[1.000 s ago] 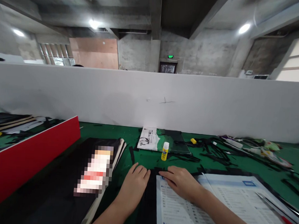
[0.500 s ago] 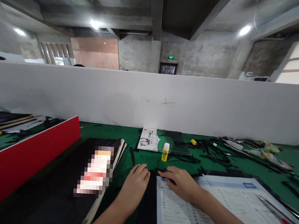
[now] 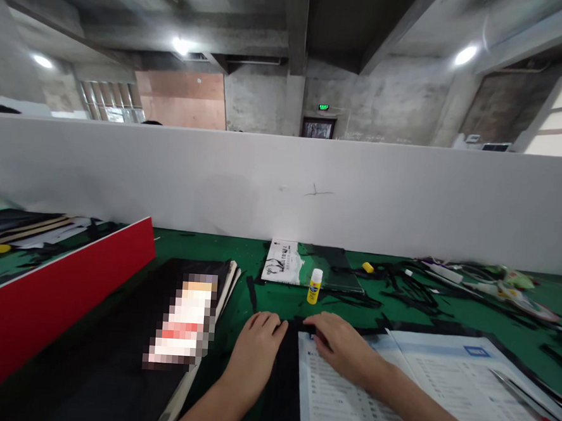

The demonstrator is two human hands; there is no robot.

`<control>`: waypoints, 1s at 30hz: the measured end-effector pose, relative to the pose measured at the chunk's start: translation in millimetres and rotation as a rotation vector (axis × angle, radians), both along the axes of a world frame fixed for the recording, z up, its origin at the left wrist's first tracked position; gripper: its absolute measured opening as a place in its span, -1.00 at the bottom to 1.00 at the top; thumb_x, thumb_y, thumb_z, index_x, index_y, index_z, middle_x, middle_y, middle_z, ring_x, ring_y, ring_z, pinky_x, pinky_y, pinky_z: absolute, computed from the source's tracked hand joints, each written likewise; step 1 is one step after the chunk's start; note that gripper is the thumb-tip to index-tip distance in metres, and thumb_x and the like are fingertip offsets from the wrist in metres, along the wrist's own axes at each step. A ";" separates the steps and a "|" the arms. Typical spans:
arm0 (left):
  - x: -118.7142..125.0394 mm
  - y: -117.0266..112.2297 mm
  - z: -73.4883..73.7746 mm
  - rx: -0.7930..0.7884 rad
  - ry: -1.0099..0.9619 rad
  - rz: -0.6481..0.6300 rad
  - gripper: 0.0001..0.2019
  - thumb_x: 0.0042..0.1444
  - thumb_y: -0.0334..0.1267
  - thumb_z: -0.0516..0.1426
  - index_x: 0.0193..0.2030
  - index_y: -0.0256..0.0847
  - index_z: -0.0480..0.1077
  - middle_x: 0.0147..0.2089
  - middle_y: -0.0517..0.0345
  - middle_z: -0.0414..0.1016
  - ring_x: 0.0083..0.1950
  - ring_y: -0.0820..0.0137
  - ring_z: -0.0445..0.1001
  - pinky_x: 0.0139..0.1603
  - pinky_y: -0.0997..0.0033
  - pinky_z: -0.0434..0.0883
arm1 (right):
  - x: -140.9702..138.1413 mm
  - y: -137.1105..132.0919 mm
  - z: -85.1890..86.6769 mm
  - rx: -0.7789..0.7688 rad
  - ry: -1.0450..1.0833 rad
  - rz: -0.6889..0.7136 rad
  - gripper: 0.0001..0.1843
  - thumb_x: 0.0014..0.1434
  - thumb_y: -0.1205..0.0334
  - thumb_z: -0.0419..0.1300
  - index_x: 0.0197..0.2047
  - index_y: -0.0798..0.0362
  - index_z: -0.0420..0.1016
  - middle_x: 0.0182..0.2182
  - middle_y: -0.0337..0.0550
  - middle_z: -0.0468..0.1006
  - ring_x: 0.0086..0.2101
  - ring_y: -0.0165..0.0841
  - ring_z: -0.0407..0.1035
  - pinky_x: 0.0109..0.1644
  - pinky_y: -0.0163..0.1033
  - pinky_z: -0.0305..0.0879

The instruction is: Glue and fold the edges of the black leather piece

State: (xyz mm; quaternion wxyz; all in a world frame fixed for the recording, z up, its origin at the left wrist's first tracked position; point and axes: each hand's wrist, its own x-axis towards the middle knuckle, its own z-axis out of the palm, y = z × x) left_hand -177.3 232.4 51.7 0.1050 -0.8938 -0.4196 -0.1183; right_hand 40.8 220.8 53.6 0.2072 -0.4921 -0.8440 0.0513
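Note:
A dark sheet of black paper [image 3: 284,379] lies under an open printed book [image 3: 345,408] in front of me. My left hand [image 3: 257,349], fingers curled, pinches at the far left corner of the black paper. Just to its right, my right hand [image 3: 342,344] bends its fingers over the paper's far edge by the top of the book page. Its forearm crosses the printed text. The fingertips of both hands are partly hidden. Beyond them stands a yellow glue stick [image 3: 314,286] with a white cap.
A white and green book [image 3: 284,265] lies by the white partition [image 3: 192,179]. Black paper scraps [image 3: 412,291] and a yellow cap-like piece [image 3: 368,266] are at right. A thin metal tool [image 3: 522,393] rests on the book. At left are a black-covered stack [image 3: 126,328] and a red divider [image 3: 66,299].
The whole view has shifted slightly, with things appearing a little further right. My right hand's fingers look slightly more bent at the paper's edge; the left hand keeps nearly the same place.

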 end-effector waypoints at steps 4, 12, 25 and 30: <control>0.1 1.1 -0.1 -0.026 -0.027 0.005 -0.63 0.16 -0.53 0.04 0.08 -0.19 0.38 -0.07 0.06 0.45 0.03 0.26 0.38 0.10 0.19 0.34 | 14.6 14.7 -0.9 -0.036 0.171 -0.275 -0.86 0.16 0.17 0.14 -0.23 0.02 0.28 -0.51 -0.33 0.33 -0.50 -0.39 0.27 -0.44 -0.31 0.20; -2.2 -0.6 -0.5 -0.081 -0.099 -0.003 -0.65 0.18 -0.52 0.05 0.08 -0.21 0.38 -0.01 0.12 0.48 0.08 0.34 0.37 0.24 0.26 0.22 | 15.1 67.2 8.9 -0.176 0.290 -0.358 -0.47 0.05 -0.07 0.23 -0.04 0.17 0.37 -0.47 -0.19 0.48 -0.47 -0.32 0.39 -0.43 -0.27 0.22; -4.0 -4.8 6.9 -0.179 -0.187 0.005 -0.70 0.20 -0.51 0.02 -0.01 -0.21 0.43 -0.03 0.16 0.52 0.06 0.37 0.38 0.26 0.30 0.18 | -59.1 45.9 18.3 -0.217 0.307 -0.207 -0.88 0.01 0.21 0.17 -0.43 0.09 0.44 -0.52 -0.18 0.53 -0.53 -0.40 0.35 -0.49 -0.35 0.10; -2.8 -5.6 11.8 -0.200 -0.185 0.017 -0.73 0.20 -0.50 0.01 -0.06 -0.25 0.45 -0.07 0.11 0.54 0.04 0.32 0.40 0.22 0.24 0.21 | -63.2 45.0 8.6 -0.196 0.284 -0.240 -0.86 0.00 0.17 0.15 -0.44 0.08 0.40 -0.55 -0.18 0.49 -0.53 -0.37 0.33 -0.48 -0.32 0.04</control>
